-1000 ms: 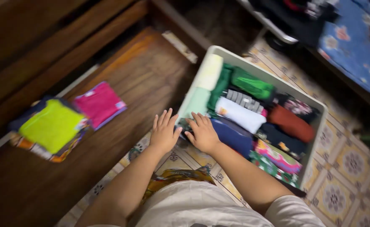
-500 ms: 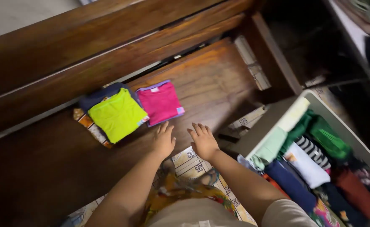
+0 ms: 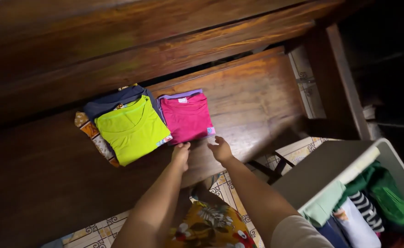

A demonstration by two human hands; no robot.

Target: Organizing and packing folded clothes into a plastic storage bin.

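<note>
**Pink folded shirt at our fingertips on the wooden bench**

Pink folded shirt lies flat on the dark wooden bench, just ahead of both our hands. Our left hand reaches forward, fingers together and bent down at the shirt's near edge, by its near-left corner; looks like touching, but we cannot tell if it has pinched the cloth. Our right hand sits just right of the left one, fingers loosely curled, tips at or just short of the shirt's near-right corner; contact unclear, nothing visibly in its grasp. The two hands are close together, a small gap between them.

Left of our left hand and a bit farther out: a lime-green folded shirt on top of a small stack, dark navy garment and a patterned orange cloth peeking out under it. The green stack touches or just overlaps the pink shirt's left side.

Right of our right hand and nearer to us: a grey-white bin packed with upright folded clothes, green, striped, white, pale mint. Below our arms: patterned floor tiles and floral yellow clothing on our lap.
</note>
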